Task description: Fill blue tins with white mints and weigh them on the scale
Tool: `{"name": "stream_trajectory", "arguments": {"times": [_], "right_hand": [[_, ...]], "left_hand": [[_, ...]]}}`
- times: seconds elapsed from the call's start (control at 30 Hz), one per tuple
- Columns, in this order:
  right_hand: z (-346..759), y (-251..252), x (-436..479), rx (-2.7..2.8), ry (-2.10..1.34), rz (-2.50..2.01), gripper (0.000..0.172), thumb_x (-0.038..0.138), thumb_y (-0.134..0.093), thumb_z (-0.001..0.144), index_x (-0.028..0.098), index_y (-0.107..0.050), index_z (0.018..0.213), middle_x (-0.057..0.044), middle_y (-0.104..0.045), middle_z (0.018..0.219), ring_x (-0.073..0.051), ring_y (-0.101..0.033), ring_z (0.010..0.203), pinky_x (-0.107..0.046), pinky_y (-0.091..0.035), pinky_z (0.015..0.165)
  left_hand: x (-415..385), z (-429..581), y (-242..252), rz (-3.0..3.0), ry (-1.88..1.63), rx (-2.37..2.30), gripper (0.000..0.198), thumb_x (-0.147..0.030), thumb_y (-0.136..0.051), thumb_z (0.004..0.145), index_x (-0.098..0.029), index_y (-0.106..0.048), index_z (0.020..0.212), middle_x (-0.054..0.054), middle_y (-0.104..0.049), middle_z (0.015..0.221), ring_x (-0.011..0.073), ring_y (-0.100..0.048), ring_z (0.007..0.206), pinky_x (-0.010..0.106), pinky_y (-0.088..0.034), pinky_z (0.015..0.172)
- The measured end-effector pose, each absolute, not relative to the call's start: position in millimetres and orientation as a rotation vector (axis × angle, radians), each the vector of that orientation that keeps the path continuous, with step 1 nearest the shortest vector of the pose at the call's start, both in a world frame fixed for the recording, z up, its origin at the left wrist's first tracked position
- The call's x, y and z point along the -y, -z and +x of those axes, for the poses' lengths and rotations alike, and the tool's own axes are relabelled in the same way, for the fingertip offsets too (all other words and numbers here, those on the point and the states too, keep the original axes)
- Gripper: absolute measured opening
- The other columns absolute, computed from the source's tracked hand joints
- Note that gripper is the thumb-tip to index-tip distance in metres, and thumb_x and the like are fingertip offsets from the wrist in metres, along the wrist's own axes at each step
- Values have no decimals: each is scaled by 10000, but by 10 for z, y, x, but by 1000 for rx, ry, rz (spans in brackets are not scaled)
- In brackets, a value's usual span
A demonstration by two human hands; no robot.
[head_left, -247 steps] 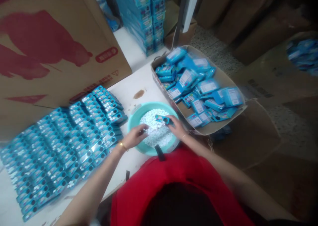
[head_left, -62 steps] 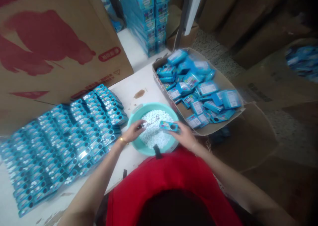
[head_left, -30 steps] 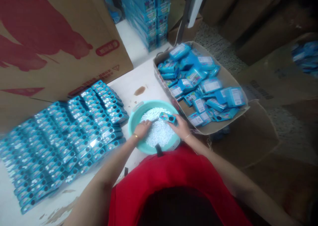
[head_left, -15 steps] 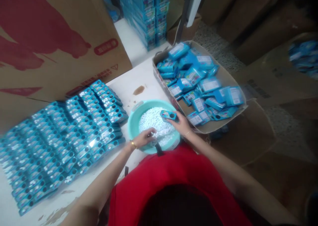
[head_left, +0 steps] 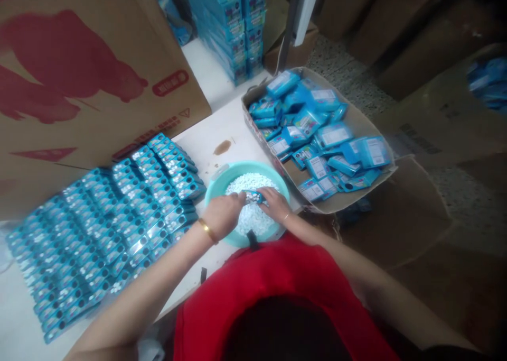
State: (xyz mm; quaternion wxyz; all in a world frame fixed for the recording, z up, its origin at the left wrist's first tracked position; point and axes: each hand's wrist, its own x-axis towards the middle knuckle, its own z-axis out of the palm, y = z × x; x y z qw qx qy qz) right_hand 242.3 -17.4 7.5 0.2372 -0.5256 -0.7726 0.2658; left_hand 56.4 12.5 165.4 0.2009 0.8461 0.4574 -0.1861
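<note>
A small blue box (head_left: 252,196) is held level over a turquoise basin (head_left: 216,180), with white pieces showing along its upper side. My right hand (head_left: 274,204) grips the box at its right end. At the left end, the fingers of my left hand (head_left: 225,214) are closed against the box, and the back of the hand hides part of them. Beneath both hands, the basin holds a heap of small white pellets (head_left: 253,221).
Rows of blue boxes (head_left: 119,229) stand on the white table (head_left: 222,120) to the left, before a large brown carton (head_left: 119,44). At the right, an open carton (head_left: 273,163) holds a jumble of blue boxes. Wrapped blue stacks (head_left: 233,38) rise at the back.
My left hand has come up from the pellets to the left end of the box. My right hand has brought the box slightly left and lower; white pieces now show on it.
</note>
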Motion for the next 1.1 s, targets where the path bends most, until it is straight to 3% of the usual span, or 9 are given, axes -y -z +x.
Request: {"name": "stream_trajectory", "arguments": {"times": [0.17, 0.27, 0.4, 0.6, 0.87, 1.1], "right_hand": [[2509, -44, 201, 2048, -734, -1488, 355, 207, -544, 850, 187, -547, 1204, -124, -619, 1162, -264, -552, 1119, -429, -462, 970], [2596, -54, 195, 1941, -719, -1513, 324, 277, -558, 869, 187, -552, 1180, -124, -627, 1142, -259, -571, 1098, -407, -470, 952], [2666, -92, 143, 1778, -749, -1567, 370, 395, -592, 860, 200, -548, 1171, -115, -635, 1130, -250, -599, 1065, -389, -482, 923], [2701, -99, 72, 1651, -756, -1594, 403, 437, -619, 834, 196, -551, 1149, -98, -652, 1085, -239, -617, 1020, -376, -486, 905], [2714, -46, 39, 1623, -830, -1577, 433, 458, -649, 804, 200, -553, 1138, -83, -657, 1074, -234, -626, 971, -369, -498, 875], [2706, -63, 53, 1779, -816, -1495, 354, 346, -611, 839, 180, -550, 1145, -113, -634, 1111, -246, -601, 1044, -377, -479, 906]], "left_hand": [[-152, 476, -1652, 2386, 444, -1363, 377, -105, -302, 916, -209, -528, 1199, 100, -599, 926, 227, -605, 741, 307, -425, 609], [-332, 267, -1152, 2252, 313, -1470, 340, -158, -317, 936, -193, -496, 1223, 118, -574, 1029, 248, -591, 857, 330, -441, 685], [-369, 263, -293, 2128, 279, -1402, 323, -76, -333, 889, -123, -519, 1149, 172, -539, 1127, 278, -530, 1047, 373, -431, 836], [159, 549, 272, 2035, 222, -1075, 290, -102, -438, 833, -192, -550, 1085, 117, -576, 1098, 251, -541, 1013, 355, -447, 856], [328, 382, 162, 1793, 9, -903, 217, -234, -500, 829, -187, -504, 1041, 20, -587, 884, 151, -532, 759, 273, -456, 715], [38, 22, -596, 1768, -161, -922, 273, -360, -476, 898, -173, -489, 1096, 29, -558, 910, 130, -487, 721, 270, -439, 701]]}}
